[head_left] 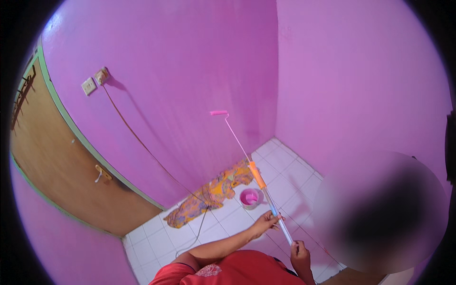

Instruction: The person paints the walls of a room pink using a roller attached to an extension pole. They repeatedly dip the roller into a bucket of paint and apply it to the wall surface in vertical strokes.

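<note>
A paint roller (257, 175) with a small pink head, a thin bent rod and an orange grip is fixed to a silver-blue pole. My left hand (267, 224) is closed around the middle of that pole. Lower down, near its end, my right hand (300, 255) grips it too. The pole slants up and away to the left, toward the purple wall (190, 71); whether the roller head touches the wall, I cannot tell. Beside the orange grip, a small tub (250, 206) with pink paint stands on the floor.
A crumpled patterned cloth (216, 192) lies along the wall's foot. A cable (142, 141) runs from a wall socket (101, 76) across the cloth onto the white tiles (225, 221). A brown door (61, 137) stands at left. A blurred patch hides part of the right side.
</note>
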Demonstrator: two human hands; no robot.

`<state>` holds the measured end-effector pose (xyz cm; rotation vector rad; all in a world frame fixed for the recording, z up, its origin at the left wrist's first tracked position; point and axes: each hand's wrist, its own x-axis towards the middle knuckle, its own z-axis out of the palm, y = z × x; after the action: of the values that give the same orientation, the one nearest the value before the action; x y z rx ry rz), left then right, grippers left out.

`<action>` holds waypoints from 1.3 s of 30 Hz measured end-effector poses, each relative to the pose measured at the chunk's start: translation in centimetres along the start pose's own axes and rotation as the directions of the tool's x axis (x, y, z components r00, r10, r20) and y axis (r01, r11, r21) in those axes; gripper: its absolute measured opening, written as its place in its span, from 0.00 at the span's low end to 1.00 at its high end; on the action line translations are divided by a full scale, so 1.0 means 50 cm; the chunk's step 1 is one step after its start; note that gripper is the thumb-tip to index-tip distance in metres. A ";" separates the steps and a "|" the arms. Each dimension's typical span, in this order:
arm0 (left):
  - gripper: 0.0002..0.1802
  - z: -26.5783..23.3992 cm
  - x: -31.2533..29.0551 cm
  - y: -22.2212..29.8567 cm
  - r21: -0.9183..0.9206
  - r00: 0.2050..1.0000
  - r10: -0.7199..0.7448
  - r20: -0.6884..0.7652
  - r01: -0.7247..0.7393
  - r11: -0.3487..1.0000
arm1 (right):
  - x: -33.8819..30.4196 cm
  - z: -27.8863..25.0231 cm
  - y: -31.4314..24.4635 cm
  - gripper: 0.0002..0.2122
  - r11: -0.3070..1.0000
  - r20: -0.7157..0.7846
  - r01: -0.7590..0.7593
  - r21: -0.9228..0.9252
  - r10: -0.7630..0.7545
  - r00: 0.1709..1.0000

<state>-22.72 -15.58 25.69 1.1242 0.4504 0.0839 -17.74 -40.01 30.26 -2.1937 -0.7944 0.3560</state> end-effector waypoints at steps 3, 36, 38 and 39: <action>0.20 -0.011 0.014 -0.023 -0.048 0.994 -0.106 -0.001 0.106 0.993 | 0.001 -0.018 -0.009 0.10 0.996 0.080 0.055 0.067 -0.061 0.995; 0.21 -0.649 -0.143 -0.497 -0.152 0.466 -0.506 -0.726 0.609 0.779 | 0.344 -0.198 -0.252 0.16 0.814 0.344 -0.058 -0.578 0.307 0.887; 0.21 -0.657 -0.158 -0.511 -0.166 0.466 -0.527 -0.711 0.617 0.769 | 0.373 -0.188 -0.278 0.15 0.813 0.368 0.017 -0.582 0.244 0.897; 0.21 -0.660 -0.163 -0.513 -0.166 0.473 -0.533 -0.701 0.619 0.768 | 0.382 -0.184 -0.287 0.15 0.793 0.386 0.090 -0.603 0.191 0.902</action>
<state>-47.03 -1.07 -6.13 0.9519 1.5718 -0.1144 -4.84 -25.58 47.04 -2.7960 -1.2272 0.7136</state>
